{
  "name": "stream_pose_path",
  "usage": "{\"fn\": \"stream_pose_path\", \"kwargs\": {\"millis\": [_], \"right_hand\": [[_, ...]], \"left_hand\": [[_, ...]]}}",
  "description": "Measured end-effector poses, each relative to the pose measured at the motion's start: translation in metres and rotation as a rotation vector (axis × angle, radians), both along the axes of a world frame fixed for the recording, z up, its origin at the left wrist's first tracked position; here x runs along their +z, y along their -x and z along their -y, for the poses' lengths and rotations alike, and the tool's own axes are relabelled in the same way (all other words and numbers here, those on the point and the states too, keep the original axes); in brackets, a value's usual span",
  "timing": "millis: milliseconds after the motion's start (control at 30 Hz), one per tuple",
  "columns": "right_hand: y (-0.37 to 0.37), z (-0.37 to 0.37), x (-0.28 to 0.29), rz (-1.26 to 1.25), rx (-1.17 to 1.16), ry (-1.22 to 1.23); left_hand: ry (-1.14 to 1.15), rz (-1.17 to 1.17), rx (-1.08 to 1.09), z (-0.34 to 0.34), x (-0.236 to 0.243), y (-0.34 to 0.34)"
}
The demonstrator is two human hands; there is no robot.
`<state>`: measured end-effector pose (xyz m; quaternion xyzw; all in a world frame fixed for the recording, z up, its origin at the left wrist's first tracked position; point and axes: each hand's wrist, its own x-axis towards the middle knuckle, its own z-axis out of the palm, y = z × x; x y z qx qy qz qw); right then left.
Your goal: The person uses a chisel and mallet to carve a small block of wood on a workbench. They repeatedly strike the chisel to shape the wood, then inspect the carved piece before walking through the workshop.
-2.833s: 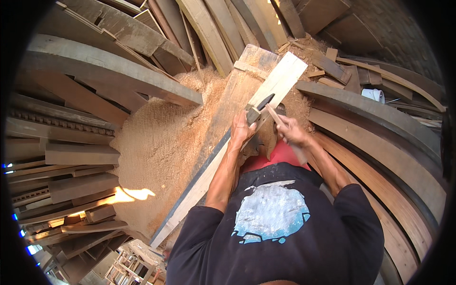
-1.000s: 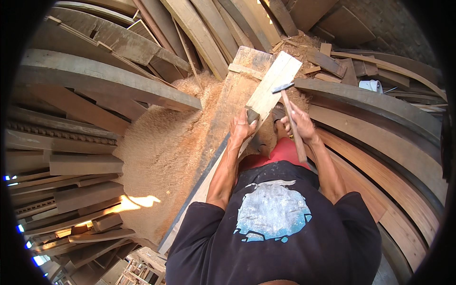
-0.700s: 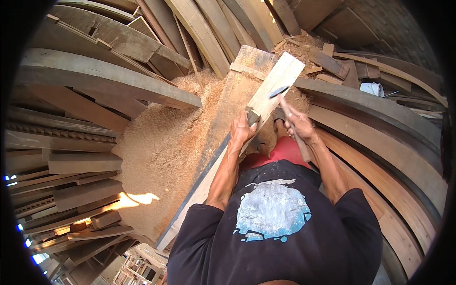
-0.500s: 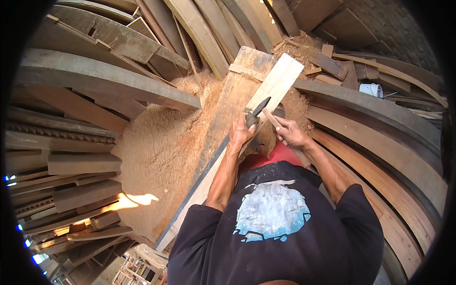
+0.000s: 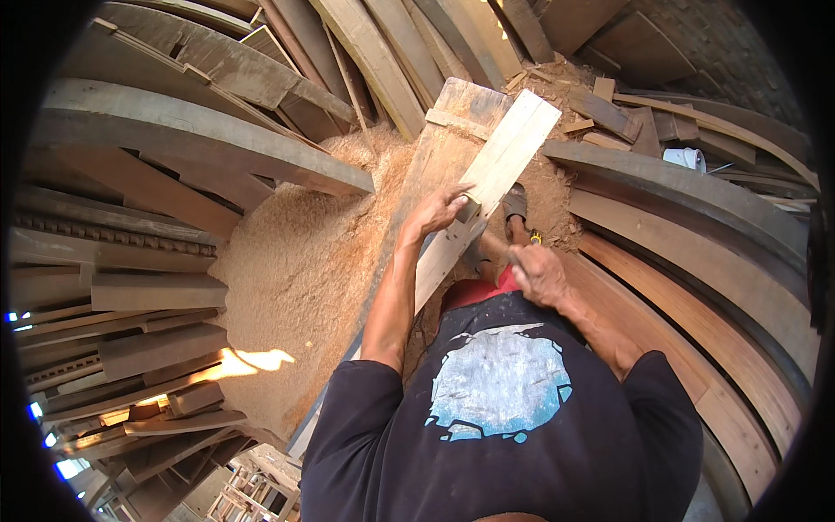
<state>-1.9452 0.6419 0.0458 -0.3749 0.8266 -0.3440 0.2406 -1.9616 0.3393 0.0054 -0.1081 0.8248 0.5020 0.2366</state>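
A pale wooden board [image 5: 513,143] lies slantwise over an older, worn plank [image 5: 448,143]. At the pale board's near left edge, my left hand [image 5: 437,211] has its fingers closed round a small greyish block [image 5: 469,211], whose exact kind I cannot make out. My right hand [image 5: 541,276] grips a hammer [image 5: 496,245] by its wooden handle, right of the boards and apart from them. Motion smears the hammer, and its head is hard to make out. Dark holes show in the timber just below the block.
Sawdust [image 5: 287,261] covers the floor to the left. Stacked boards [image 5: 156,291] crowd the left side, and long curved timbers [image 5: 687,287] run along the right. A white bucket [image 5: 684,159] stands among offcuts at the far right. My foot [image 5: 515,202] is beside the pale board.
The hammer has moved back from the block toward my body, with my right hand going lower and slightly right. My left hand has shifted a little up and left.
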Motion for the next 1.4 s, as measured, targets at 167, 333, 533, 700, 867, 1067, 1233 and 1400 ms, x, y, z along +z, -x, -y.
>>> {"fn": "stream_pose_path", "kwargs": {"millis": [167, 333, 533, 700, 867, 1067, 1233, 1400], "right_hand": [[-0.035, 0.032, -0.026, 0.074, 0.082, -0.045], [-0.036, 0.051, -0.044, 0.014, -0.112, -0.117], [-0.038, 0.046, -0.041, -0.113, -0.184, -0.138], [-0.032, 0.042, -0.042, 0.099, -0.121, -0.146], [-0.014, 0.0, -0.02, 0.382, -0.141, -0.122], [0.033, -0.02, 0.009, 0.759, -0.441, 0.041], [0.092, 0.021, 0.003, 0.937, -0.791, 0.498], [0.101, 0.042, -0.014, 0.816, -0.071, 0.004]], "left_hand": [[0.115, 0.074, -0.204, -0.005, -0.009, 0.022], [0.235, 0.003, -0.237, -0.007, -0.018, 0.02], [0.197, -0.079, -0.24, -0.005, -0.03, 0.017], [0.215, -0.045, -0.184, -0.007, -0.021, 0.017], [0.254, 0.12, 0.034, -0.019, -0.004, 0.014], [0.483, -0.076, 0.073, -0.04, -0.017, -0.025], [0.382, -0.248, 0.152, -0.039, -0.03, -0.041], [0.432, -0.173, 0.145, -0.036, -0.028, -0.045]]}}
